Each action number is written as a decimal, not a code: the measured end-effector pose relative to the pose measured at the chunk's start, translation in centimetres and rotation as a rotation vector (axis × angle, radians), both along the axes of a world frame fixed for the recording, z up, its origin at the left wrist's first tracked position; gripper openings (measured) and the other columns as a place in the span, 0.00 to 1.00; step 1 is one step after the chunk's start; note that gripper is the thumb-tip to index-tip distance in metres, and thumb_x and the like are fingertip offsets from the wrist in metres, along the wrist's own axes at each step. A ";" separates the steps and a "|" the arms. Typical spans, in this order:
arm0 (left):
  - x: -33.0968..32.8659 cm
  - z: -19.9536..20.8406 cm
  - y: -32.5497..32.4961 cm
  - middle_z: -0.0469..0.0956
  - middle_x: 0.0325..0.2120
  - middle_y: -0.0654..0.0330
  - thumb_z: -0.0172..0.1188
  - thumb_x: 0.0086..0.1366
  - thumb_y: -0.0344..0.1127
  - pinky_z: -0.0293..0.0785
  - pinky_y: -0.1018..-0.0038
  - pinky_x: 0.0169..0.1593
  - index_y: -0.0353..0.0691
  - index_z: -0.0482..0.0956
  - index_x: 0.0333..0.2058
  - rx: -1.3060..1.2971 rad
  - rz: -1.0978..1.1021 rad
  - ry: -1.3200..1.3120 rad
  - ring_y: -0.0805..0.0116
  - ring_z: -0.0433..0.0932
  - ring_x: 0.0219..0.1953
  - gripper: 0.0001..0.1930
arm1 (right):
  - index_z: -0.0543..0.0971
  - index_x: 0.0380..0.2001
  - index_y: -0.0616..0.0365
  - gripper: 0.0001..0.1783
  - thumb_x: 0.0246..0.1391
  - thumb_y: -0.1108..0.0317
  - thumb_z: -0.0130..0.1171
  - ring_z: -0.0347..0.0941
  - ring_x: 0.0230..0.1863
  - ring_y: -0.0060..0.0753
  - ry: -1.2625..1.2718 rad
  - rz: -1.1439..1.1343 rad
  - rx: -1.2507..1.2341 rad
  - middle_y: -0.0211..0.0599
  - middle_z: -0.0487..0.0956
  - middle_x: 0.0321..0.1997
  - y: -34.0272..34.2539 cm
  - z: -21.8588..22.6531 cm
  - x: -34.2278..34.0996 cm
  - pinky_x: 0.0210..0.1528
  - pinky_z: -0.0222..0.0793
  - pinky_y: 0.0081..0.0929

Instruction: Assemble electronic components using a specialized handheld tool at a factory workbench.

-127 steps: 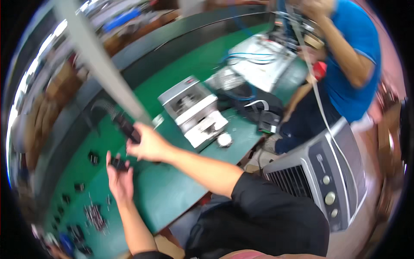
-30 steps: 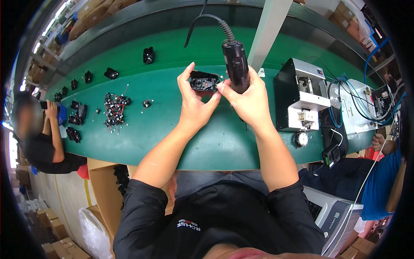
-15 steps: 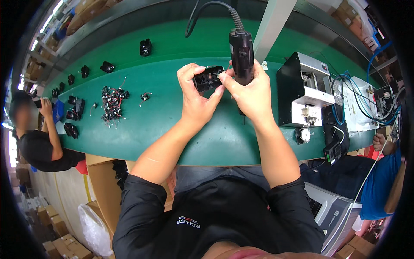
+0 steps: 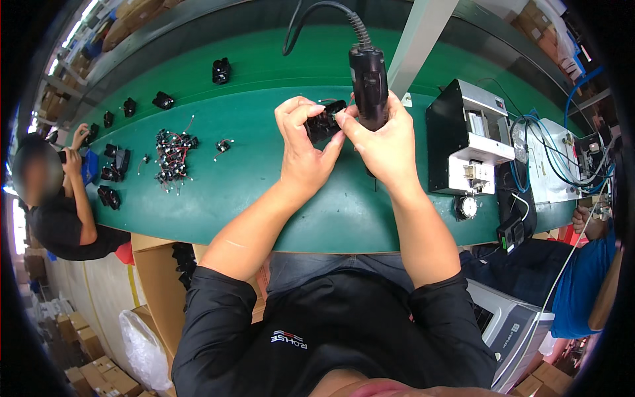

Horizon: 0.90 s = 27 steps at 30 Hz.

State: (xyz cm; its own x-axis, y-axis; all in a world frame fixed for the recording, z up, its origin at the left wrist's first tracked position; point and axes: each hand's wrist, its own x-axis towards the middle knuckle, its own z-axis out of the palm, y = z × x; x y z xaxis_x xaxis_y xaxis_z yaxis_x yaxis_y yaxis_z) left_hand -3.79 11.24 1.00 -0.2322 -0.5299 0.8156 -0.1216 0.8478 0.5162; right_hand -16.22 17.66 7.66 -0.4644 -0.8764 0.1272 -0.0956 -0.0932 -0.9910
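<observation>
My left hand [image 4: 303,147] is closed on a black plastic housing [image 4: 321,126] with an open, hollow side. In my right hand [image 4: 391,147] is a black corded electric screwdriver [image 4: 369,79], held upright; its thin bit points down below the palm. The thumb and a fingertip of that hand also reach over to the housing's right edge, by a small pale part and a bit of red wire. What exactly they pinch there is too small to tell. Left of my hands lies a tangled heap of small black parts with red and black wires [image 4: 173,155], with a single wired part [image 4: 223,147] beside it.
More black housings [image 4: 221,71] stand along the back and left of the green table [image 4: 264,218]. A black and white bench machine [image 4: 473,132] stands at right, near cables. An open cardboard box [image 4: 155,278] is below left. One person [image 4: 59,212] works at left, another [image 4: 582,284] at right.
My left hand and the housing have shifted slightly right, and the housing is turned a little. The person at left has raised a hand toward the housings there.
</observation>
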 end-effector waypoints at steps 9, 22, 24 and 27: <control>-0.4 -0.1 0.5 0.61 0.48 0.51 0.69 0.47 0.19 0.67 0.64 0.54 0.41 0.62 0.53 -0.015 -0.008 -0.013 0.55 0.67 0.51 0.35 | 0.76 0.39 0.63 0.16 0.46 0.75 0.69 0.79 0.34 0.21 0.044 -0.040 0.020 0.33 0.82 0.30 0.1 -0.1 0.2 0.41 0.75 0.25; 0.2 0.4 -0.1 0.67 0.52 0.50 0.65 0.61 0.22 0.81 0.71 0.41 0.42 0.53 0.62 0.810 -0.561 0.333 0.61 0.78 0.46 0.36 | 0.73 0.41 0.61 0.21 0.49 0.67 0.73 0.69 0.23 0.15 -0.005 -0.141 -0.094 0.26 0.74 0.26 0.9 1.3 -1.9 0.24 0.67 0.19; 0.6 0.2 -0.3 0.69 0.53 0.50 0.64 0.62 0.23 0.80 0.71 0.39 0.43 0.53 0.64 0.921 -0.590 0.329 0.60 0.79 0.45 0.36 | 0.73 0.45 0.62 0.22 0.51 0.68 0.72 0.69 0.22 0.14 -0.069 -0.131 -0.156 0.26 0.74 0.26 1.4 1.9 -2.0 0.23 0.67 0.18; 0.9 0.7 -0.5 0.69 0.55 0.54 0.62 0.64 0.25 0.77 0.71 0.39 0.44 0.55 0.66 1.240 -0.769 0.385 0.61 0.78 0.45 0.35 | 0.70 0.51 0.65 0.23 0.55 0.72 0.67 0.70 0.21 0.16 -0.117 -0.134 -0.433 0.27 0.76 0.27 3.0 2.5 -2.3 0.23 0.66 0.17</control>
State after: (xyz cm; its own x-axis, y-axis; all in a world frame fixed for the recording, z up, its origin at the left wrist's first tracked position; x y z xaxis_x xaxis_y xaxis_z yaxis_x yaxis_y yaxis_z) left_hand -2.89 10.76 1.72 -0.6482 -0.7609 0.0296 0.4419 -0.3442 0.8284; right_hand -18.51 20.63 10.20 -0.6033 -0.6853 0.4078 -0.0248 -0.4950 -0.8685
